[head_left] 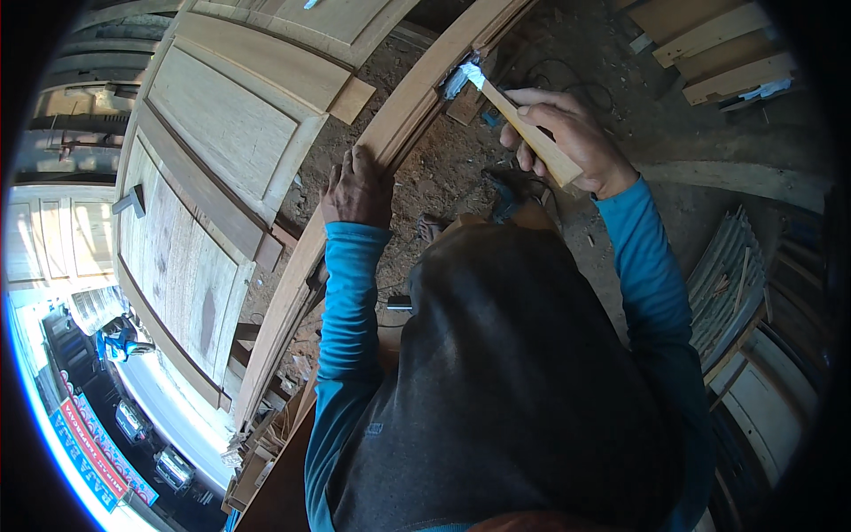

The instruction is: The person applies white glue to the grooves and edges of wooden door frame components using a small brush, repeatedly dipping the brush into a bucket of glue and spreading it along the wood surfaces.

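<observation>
A long, moulded wooden beam [403,115] runs diagonally from the lower left to the top of the head view. My left hand [357,191] is on the beam with its fingers bent over the wood, gripping it. In my right hand [567,133] is a flat wooden stick [528,129], held between thumb and fingers. Whitish paste [473,74] coats the stick's far end. That end touches the beam at a notch, where pale paste [456,86] is smeared. The inside of the notch is mostly hidden by the paste.
Large wooden door panels [226,115] stand left of the beam, with loose boards [208,191] across them. Stacked timber [722,44] is at the far right, and a corrugated sheet [727,275] leans lower right. Cables [581,84] and debris cover the dirt floor [425,168].
</observation>
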Demonstrator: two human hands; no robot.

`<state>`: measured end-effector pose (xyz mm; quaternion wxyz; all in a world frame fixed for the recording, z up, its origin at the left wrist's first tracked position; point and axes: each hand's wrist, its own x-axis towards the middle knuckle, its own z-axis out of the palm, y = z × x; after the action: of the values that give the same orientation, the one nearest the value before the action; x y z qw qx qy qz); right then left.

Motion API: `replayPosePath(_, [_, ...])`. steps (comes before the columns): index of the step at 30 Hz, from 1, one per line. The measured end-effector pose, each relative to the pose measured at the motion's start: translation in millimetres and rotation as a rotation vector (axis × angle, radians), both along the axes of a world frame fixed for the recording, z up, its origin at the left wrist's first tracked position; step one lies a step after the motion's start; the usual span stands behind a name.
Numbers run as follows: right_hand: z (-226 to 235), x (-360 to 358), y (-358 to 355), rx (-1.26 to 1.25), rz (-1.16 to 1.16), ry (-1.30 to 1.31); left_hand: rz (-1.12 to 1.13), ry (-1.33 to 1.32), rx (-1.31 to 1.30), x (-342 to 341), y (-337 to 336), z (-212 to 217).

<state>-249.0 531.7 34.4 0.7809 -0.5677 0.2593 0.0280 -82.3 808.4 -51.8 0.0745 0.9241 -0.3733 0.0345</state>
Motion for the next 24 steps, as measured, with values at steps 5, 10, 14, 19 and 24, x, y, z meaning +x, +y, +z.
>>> replayPosePath(5, [-25.0,25.0,-21.9,0.133,-0.032,-0.038,0.01,-0.086,-0.035,-7.7,-2.6,-0.3])
replayPosePath(10, [-36.7,14.5,0.5,0.185,0.133,-0.13,0.026,0.048,0.03,-2.3,-2.5,1.3])
replayPosePath(14, [-40.4,13.0,-18.3,0.269,0.068,-0.161,0.006,-0.073,-0.02,-9.9,-1.5,0.1])
replayPosePath(19, [-25.3,25.3,-15.5,0.298,-0.039,-0.084,0.006,-0.153,0.0,-21.7,-7.3,-2.2])
replayPosePath(24, [-28.2,10.7,-8.7,0.318,0.134,-0.088,0.015,-0.152,0.013,-19.1,-4.0,-4.6])
